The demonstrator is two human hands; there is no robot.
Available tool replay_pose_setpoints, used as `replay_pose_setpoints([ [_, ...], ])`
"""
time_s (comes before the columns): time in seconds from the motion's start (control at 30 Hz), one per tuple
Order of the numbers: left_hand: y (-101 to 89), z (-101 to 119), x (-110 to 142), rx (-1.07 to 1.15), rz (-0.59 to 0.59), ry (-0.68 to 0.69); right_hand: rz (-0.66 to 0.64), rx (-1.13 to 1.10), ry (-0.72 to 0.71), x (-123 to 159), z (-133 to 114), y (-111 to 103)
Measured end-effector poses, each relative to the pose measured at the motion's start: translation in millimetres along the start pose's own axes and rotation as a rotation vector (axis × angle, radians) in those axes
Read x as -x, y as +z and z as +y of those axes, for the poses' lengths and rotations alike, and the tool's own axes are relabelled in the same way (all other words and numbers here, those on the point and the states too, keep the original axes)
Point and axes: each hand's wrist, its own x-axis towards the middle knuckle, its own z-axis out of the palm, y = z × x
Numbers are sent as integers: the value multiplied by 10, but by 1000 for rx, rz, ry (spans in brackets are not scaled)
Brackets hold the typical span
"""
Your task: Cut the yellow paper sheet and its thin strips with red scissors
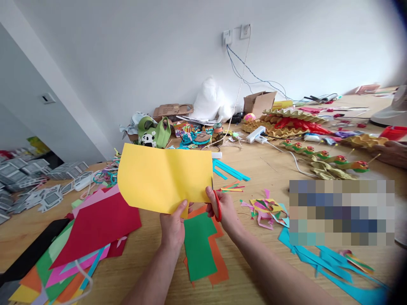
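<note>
A large sheet of yellow paper [152,176] is held up above the table. My left hand [173,224] pinches its lower edge, with the thumb on the near face. At the sheet's right edge, my right hand [222,209] is closed on red-handled scissors [217,206]; a dark blade shows against the paper. Whether the blades are apart I cannot tell. Under my hands, a green paper piece [200,248] lies on top of orange paper [219,260] on the wooden table.
Coloured sheets, a red one [101,216] uppermost, are piled at left. Paper scraps [267,209] and blue strips [324,258] lie at right. A power strip [256,134], cardboard box [259,103] and green panda bag [154,131] stand further back. Another person's hand [392,154] shows at far right.
</note>
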Motion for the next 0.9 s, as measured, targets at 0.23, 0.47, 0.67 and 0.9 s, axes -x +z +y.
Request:
replay_pose_setpoints([
  [0.23,2,-27,8,-16,27,-18,39,3,-2,-23,-26,-22],
  [0.47,-5,-44,13,-15,15,-9,66,0,-31,-22,-40,-33],
  [0.67,8,-42,25,-14,12,3,66,-17,-39,-23,-49,-35],
  [0.9,25,-25,37,8,-21,-3,78,-29,-27,-33,-33,-30],
])
